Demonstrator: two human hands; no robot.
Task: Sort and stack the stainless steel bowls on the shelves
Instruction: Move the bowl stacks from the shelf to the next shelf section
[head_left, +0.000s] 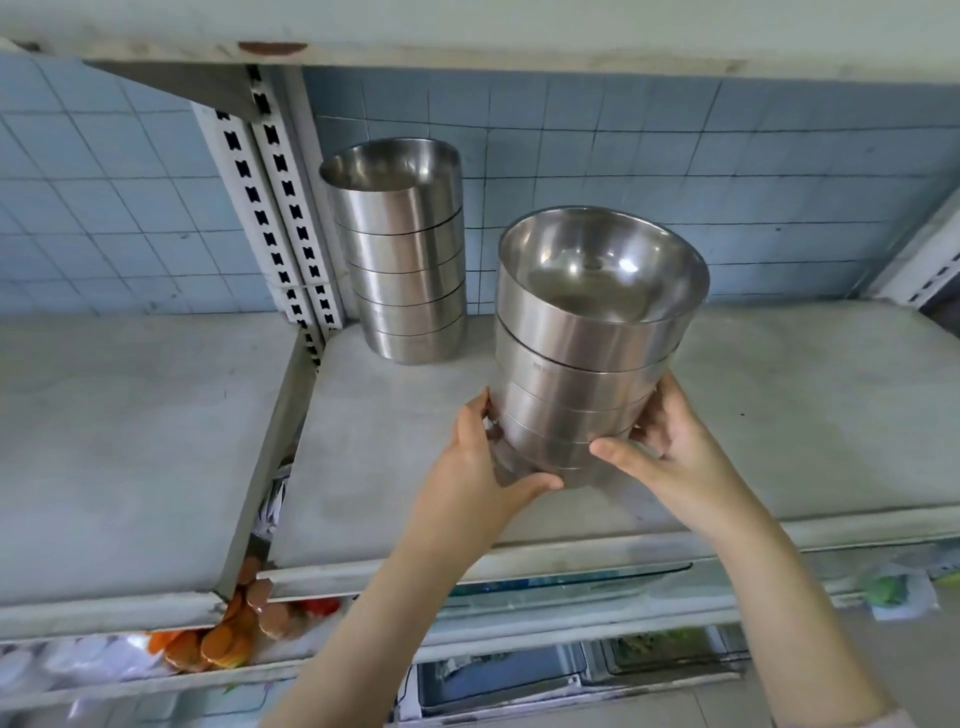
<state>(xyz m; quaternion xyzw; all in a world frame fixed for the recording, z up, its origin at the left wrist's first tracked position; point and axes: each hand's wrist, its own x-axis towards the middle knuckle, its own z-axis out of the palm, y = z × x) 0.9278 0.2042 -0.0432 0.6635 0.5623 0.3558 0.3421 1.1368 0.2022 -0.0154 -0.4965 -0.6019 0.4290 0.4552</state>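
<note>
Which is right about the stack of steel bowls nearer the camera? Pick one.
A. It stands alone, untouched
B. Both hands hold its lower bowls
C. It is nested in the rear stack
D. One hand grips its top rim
B: the left hand and right hand clasp the lower bowls of the near stack of steel bowls, apart from the rear stack by the tiled wall.

Bright even daylight, soft shadows, glare streaks on steel bowls (592, 332); wide-angle bending at edges, slight blur

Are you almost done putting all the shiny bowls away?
Partly. One stack of bowls already stands at the back of the shelf. A second stack is in the left hand and right hand, tilted and not clearly set down. It needs placing. I can't see any other bowls waiting.
</note>
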